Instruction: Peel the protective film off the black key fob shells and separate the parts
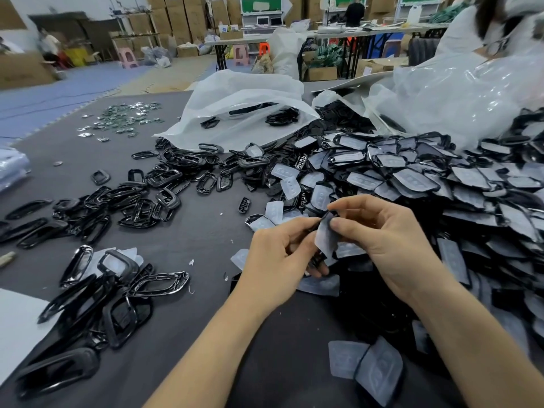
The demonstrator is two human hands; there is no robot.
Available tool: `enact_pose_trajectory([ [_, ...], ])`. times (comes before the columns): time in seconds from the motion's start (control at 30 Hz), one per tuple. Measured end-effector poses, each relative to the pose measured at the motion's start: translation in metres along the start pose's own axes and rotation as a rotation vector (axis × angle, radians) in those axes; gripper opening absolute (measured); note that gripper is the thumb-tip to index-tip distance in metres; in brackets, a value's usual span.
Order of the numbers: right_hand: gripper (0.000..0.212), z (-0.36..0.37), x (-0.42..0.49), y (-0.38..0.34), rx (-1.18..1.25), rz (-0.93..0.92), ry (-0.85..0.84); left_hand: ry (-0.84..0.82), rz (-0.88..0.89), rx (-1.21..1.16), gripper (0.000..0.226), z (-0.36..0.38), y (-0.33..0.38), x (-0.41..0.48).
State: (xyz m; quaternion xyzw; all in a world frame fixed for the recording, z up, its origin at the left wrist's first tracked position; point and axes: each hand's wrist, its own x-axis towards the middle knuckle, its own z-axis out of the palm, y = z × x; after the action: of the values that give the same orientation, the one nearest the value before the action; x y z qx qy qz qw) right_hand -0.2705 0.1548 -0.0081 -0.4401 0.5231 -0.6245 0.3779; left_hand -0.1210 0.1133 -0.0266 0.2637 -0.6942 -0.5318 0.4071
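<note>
**Caller:** What is on the left of your view?

**Operator:** On my head camera I see a dark grey table (206, 231). At its left lie glossy black frames (97, 301), open rings with hollow middles, some scattered and some stacked. Farther back there is a patch of small shiny metal pieces (123, 119). To the right of that, a white plastic bag (235, 113) slumps open with a few black parts inside.

**Caller:** And the hands?

**Operator:** Just right of centre, the left hand (279, 254) has its fingers curled round a black key fob shell (319, 259), held above the table. Most of the shell is hidden, and I see only a thin black edge at the top and bottom. A cloudy, whitish film (325, 237) covers its face. The right hand (382, 240) pinches the top of the shell and film between thumb and forefinger. I cannot tell whether the film has lifted.

**Caller:** And further right?

**Operator:** A deep heap of shells (441, 184) fills the right side. They are black under the same milky film, and many show rows of round button dimples.
</note>
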Motion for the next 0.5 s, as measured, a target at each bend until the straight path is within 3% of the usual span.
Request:
enact_pose_trajectory([
  [0.37, 0.016, -0.0069, -0.0009, -0.0025, 0.010, 0.083, -0.081, -0.020, 0.007, -0.041, 0.033, 0.0003, 0.0009, -0.0005],
  [0.5, 0.022, -0.0067, -0.0019, -0.0056, -0.048, 0.070, -0.061, -0.019, -0.011, -0.066, 0.021, 0.0005, -0.0009, 0.0003],
])
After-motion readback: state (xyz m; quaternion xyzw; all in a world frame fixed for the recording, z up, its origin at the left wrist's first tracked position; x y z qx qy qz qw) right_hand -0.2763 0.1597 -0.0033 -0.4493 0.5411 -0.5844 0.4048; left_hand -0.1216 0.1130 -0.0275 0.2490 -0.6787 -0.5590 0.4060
